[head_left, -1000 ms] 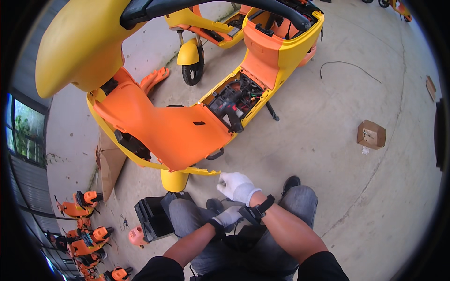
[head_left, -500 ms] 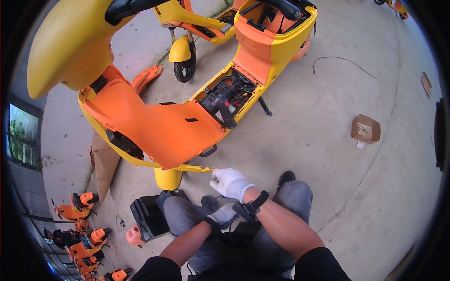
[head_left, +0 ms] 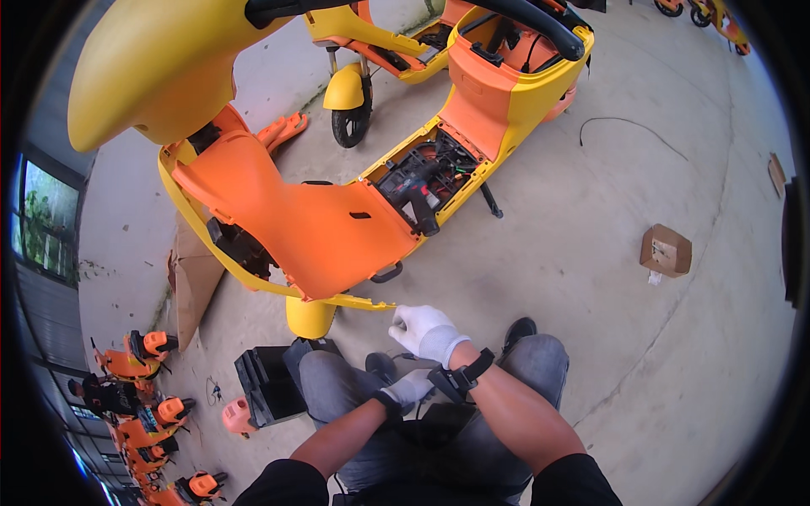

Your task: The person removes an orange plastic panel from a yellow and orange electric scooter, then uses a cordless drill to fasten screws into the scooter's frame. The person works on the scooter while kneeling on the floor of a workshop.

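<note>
A yellow and orange electric scooter (head_left: 354, 244) stands in front of me, its compartment behind the footboard uncovered. My right hand (head_left: 426, 333), in a white glove, is closed with fingers curled in, just below the free end of the scooter's yellow side trim (head_left: 367, 303). Whatever it may hold is hidden. My left hand (head_left: 409, 387), also gloved, sits lower, beside my right wrist and between my knees. Its fingertips are largely covered, so their pose is unclear. A cordless drill (head_left: 423, 209) with a black handle lies in the open compartment among dark parts and wires.
Left of my knee is a black open box (head_left: 268, 384) beside a pink-orange part (head_left: 238, 417). An open cardboard box (head_left: 666, 250) and a thin cable (head_left: 633, 121) lie on the floor at right. Another scooter (head_left: 346, 88) stands behind; more scooters and a person (head_left: 105, 396) are at far left.
The view has shifted, so the scooter and floor objects sit slightly farther right. My right hand stays curled near the trim end, and my left hand keeps its place beside my right wrist.
</note>
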{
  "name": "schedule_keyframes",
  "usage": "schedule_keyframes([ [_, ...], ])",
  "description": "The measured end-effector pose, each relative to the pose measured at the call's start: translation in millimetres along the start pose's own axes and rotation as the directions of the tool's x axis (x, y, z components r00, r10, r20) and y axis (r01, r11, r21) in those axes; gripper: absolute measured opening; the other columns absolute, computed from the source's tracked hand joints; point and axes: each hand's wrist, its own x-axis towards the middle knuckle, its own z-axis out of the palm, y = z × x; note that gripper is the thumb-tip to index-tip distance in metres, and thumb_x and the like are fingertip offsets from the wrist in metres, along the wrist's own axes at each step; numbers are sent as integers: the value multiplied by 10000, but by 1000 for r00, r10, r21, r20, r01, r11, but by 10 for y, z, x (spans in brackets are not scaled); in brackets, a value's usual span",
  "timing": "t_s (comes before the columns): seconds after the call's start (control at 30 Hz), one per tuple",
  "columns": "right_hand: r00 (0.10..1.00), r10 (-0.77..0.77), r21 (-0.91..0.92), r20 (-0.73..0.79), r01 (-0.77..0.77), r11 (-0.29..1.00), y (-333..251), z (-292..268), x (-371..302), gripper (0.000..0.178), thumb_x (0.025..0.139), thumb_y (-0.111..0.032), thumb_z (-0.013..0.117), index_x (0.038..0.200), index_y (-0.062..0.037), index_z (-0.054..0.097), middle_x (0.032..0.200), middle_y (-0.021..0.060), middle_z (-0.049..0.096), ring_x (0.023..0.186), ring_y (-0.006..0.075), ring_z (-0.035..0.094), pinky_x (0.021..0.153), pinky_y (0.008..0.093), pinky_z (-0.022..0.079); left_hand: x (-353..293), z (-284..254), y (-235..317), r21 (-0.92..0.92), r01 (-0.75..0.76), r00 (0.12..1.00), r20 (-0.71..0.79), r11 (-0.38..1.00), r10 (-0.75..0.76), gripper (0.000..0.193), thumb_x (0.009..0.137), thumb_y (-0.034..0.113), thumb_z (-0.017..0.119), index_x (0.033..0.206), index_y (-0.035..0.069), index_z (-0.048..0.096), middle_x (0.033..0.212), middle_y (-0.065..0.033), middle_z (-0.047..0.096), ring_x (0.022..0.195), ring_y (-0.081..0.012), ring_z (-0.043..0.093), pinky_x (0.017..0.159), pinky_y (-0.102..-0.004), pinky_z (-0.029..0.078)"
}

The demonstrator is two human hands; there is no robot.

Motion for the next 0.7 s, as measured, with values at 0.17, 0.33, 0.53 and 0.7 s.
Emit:
schedule_keyframes([
  [0.17, 1000, -17, -4, -25, 17, 1000, 18, 17, 0, 244, 854, -269, 639, 934, -40, 668, 883, 167, 711, 828, 348, 680, 770, 417, 528, 67, -1, -55, 36, -47, 999, 14, 998, 46, 284, 983, 254, 466, 1023, 36, 644, 793, -57, 630, 646, -155, 583, 589, -303, 486],
  [0.33, 1000, -20, -7, -22, 20, 1000, -10, -12, -10, 248, 853, -271, 640, 935, -39, 671, 879, 170, 709, 832, 354, 677, 775, 417, 527, -60, -1, 117, -6, 21, 999, 26, 1000, -21, 249, 974, 210, 470, 1027, 43, 647, 788, -59, 632, 629, -152, 583, 571, -293, 491],
  [0.53, 1000, -3, 5, -5, 3, 1000, -20, -29, -6, 244, 861, -288, 639, 943, -61, 675, 904, 178, 699, 870, 368, 664, 800, 449, 520, 4, 20, 29, -53, 37, 999, -15, 998, -38, 197, 922, 103, 467, 993, 31, 636, 773, -62, 620, 616, -149, 580, 545, -292, 492],
  [0.7, 999, 25, 0, 21, -25, 1000, 12, -24, -18, 255, 871, -295, 634, 985, -70, 667, 926, 173, 701, 885, 361, 665, 806, 447, 519, 90, 58, -40, -89, 49, 999, -9, 995, -50, 187, 912, 79, 456, 976, 27, 624, 761, -55, 603, 611, -147, 567, 521, -289, 482],
])
